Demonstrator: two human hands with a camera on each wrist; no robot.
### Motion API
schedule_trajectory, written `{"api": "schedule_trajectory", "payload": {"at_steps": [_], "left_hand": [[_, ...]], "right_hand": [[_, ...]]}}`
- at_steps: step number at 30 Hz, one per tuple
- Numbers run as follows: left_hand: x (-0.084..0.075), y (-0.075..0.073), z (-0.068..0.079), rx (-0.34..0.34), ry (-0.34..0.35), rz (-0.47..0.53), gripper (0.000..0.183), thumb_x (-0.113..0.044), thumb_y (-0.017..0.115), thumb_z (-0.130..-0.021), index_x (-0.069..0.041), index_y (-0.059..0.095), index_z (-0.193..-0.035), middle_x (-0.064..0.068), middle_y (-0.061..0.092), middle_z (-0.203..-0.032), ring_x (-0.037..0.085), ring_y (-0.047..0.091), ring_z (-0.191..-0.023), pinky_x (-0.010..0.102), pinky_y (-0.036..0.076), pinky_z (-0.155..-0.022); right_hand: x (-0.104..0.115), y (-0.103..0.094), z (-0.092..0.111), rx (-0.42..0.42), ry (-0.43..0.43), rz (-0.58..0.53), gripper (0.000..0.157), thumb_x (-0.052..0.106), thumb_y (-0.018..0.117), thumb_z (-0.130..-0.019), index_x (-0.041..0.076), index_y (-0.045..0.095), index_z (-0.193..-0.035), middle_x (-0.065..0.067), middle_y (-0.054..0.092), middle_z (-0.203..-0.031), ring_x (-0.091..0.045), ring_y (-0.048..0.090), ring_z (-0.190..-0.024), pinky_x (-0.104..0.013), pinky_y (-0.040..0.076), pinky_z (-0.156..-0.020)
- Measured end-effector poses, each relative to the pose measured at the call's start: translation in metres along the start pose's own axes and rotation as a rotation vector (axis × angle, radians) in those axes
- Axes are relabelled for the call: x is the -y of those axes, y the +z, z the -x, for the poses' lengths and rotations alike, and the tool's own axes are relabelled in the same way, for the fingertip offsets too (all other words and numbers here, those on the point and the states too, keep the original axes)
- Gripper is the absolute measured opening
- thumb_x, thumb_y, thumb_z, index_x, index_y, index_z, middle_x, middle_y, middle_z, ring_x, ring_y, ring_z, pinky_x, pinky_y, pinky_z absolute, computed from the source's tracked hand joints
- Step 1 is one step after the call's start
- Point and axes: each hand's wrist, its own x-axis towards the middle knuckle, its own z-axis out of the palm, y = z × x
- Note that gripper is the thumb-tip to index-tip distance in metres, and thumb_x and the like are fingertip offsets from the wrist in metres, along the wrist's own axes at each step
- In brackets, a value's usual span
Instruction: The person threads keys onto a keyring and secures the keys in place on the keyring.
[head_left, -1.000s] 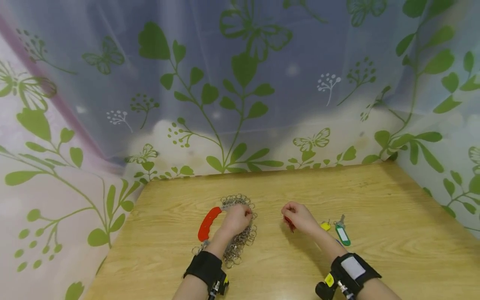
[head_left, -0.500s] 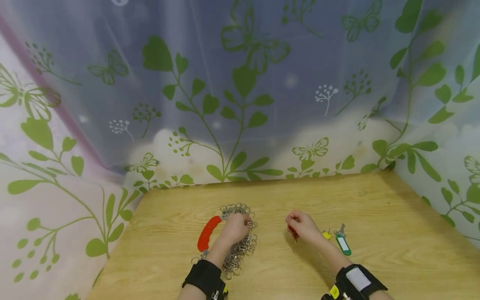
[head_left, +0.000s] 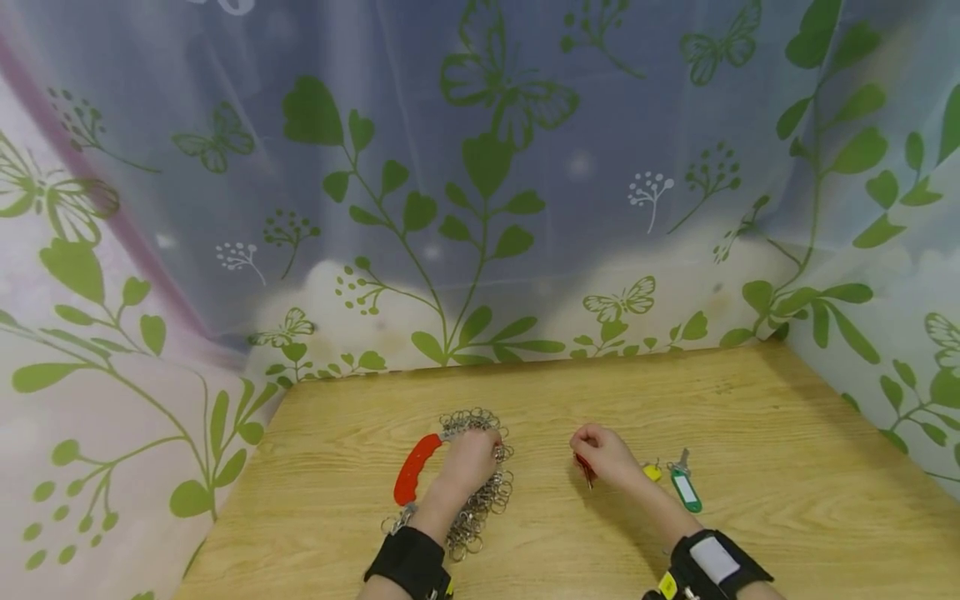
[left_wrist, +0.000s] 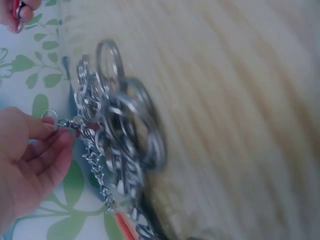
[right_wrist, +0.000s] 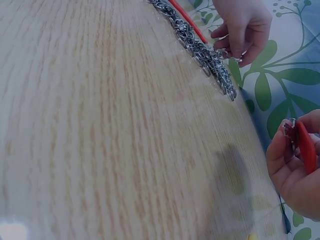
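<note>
On the left of the table lies a hoop with a red handle, strung with a crowd of metal key rings. My left hand reaches over its right side. In the left wrist view, thumb and fingertips pinch one small key ring, which links by a short clasp to the bunch. To the right, just above the table, my right hand holds a red key tag between thumb and fingers. A key's metal end points down below that hand in the head view.
Right of my right forearm lie a yellow key tag and a green key tag with a key, on the wooden table. A leaf-patterned curtain hangs along the back and both sides.
The head view has tilted up a little, so everything sits lower. My right hand has shifted slightly right with the red key tag. The left hand stays at the bunch of rings.
</note>
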Motion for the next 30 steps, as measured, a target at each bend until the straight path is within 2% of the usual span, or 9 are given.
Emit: {"api": "schedule_trajectory", "payload": {"at_steps": [6, 9, 13, 17, 21, 24, 27, 30], "left_hand": [[-0.003, -0.008, -0.002, 0.098, -0.147, 0.283, 0.021, 0.006, 0.055, -0.086, 0.002, 0.068, -0.102, 0.016, 0.067, -0.095, 0.027, 0.063, -0.077, 0.032, 0.047, -0.06], [-0.005, -0.012, -0.004, 0.126, -0.188, 0.34, 0.025, 0.008, 0.052, -0.084, 0.005, 0.068, -0.102, 0.018, 0.066, -0.096, 0.03, 0.063, -0.081, 0.032, 0.045, -0.059], [-0.01, -0.015, -0.004, 0.14, -0.192, 0.27, 0.025, 0.009, 0.054, -0.08, 0.003, 0.069, -0.098, 0.015, 0.067, -0.094, 0.033, 0.062, -0.089, 0.038, 0.049, -0.068], [-0.014, -0.015, -0.004, 0.13, -0.193, 0.181, 0.022, 0.01, 0.057, -0.077, 0.002, 0.07, -0.093, 0.014, 0.067, -0.09, 0.034, 0.061, -0.09, 0.044, 0.048, -0.077], [-0.012, -0.012, -0.003, 0.079, -0.174, 0.147, 0.02, 0.011, 0.058, -0.076, 0.003, 0.07, -0.091, 0.015, 0.067, -0.086, 0.034, 0.062, -0.086, 0.042, 0.049, -0.074], [-0.009, -0.01, -0.002, 0.045, -0.146, 0.116, 0.02, 0.012, 0.059, -0.078, 0.003, 0.069, -0.092, 0.014, 0.067, -0.084, 0.03, 0.063, -0.08, 0.036, 0.051, -0.067], [-0.008, -0.009, 0.001, 0.034, -0.118, 0.067, 0.019, 0.01, 0.061, -0.078, 0.0, 0.069, -0.093, 0.012, 0.067, -0.082, 0.026, 0.064, -0.074, 0.031, 0.051, -0.061], [-0.008, -0.007, 0.003, 0.035, -0.112, 0.071, 0.019, 0.008, 0.061, -0.08, -0.001, 0.07, -0.095, 0.011, 0.068, -0.083, 0.024, 0.064, -0.073, 0.029, 0.051, -0.06]], "right_hand": [[0.0, 0.001, -0.002, 0.007, 0.003, 0.007, 0.02, 0.008, 0.046, -0.097, -0.01, 0.053, -0.1, -0.011, 0.056, -0.07, -0.017, 0.052, -0.053, -0.029, 0.045, -0.048], [0.0, 0.002, -0.002, 0.013, -0.002, 0.004, 0.02, 0.007, 0.045, -0.096, -0.011, 0.053, -0.101, -0.012, 0.056, -0.07, -0.017, 0.051, -0.052, -0.03, 0.045, -0.047], [0.0, 0.002, -0.002, 0.029, -0.017, 0.01, 0.021, 0.008, 0.045, -0.097, -0.011, 0.052, -0.101, -0.016, 0.057, -0.07, -0.016, 0.05, -0.051, -0.031, 0.045, -0.047], [-0.001, 0.005, -0.001, 0.033, -0.032, 0.039, 0.02, 0.008, 0.045, -0.097, -0.011, 0.053, -0.098, -0.018, 0.057, -0.069, -0.015, 0.049, -0.048, -0.031, 0.045, -0.048], [-0.001, 0.006, 0.0, 0.025, -0.037, 0.059, 0.02, 0.009, 0.046, -0.097, -0.01, 0.053, -0.097, -0.015, 0.057, -0.067, -0.014, 0.049, -0.047, -0.03, 0.044, -0.047], [0.0, 0.007, 0.001, 0.024, -0.04, 0.061, 0.02, 0.01, 0.046, -0.097, -0.009, 0.053, -0.096, -0.013, 0.057, -0.067, -0.014, 0.049, -0.048, -0.031, 0.044, -0.048], [0.0, 0.007, 0.001, 0.03, -0.053, 0.066, 0.02, 0.01, 0.047, -0.097, -0.009, 0.053, -0.096, -0.014, 0.056, -0.067, -0.014, 0.048, -0.048, -0.031, 0.044, -0.047], [-0.001, 0.007, 0.001, 0.043, -0.077, 0.063, 0.02, 0.009, 0.047, -0.097, -0.01, 0.053, -0.096, -0.015, 0.056, -0.067, -0.014, 0.048, -0.047, -0.03, 0.043, -0.046]]}}
